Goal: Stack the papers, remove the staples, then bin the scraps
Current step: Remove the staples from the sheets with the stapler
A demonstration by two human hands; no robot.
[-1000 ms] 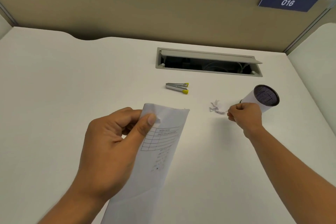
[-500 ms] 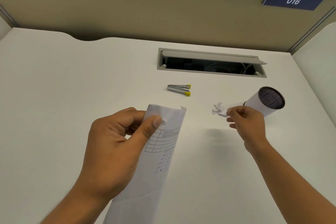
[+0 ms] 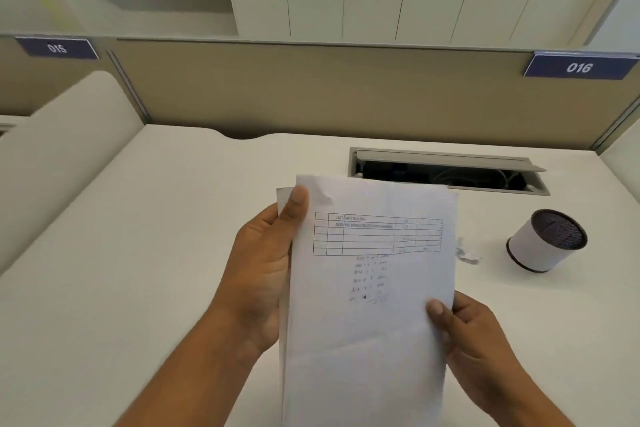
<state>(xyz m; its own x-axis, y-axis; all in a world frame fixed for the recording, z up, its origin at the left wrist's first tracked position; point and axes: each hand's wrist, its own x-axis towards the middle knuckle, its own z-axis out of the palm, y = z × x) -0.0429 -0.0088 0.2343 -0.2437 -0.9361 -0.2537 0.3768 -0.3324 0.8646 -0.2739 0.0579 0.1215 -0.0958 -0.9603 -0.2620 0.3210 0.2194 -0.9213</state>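
Above desk, left hand, right hand pinch papers upright.

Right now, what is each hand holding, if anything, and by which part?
Both hold the papers: the left hand grips the upper left edge, thumb on the front; the right hand pinches the lower right edge.

papers: white, table-printed, held above desk | scraps: crumpled heap just left of bin | bin: white cup, near right edge
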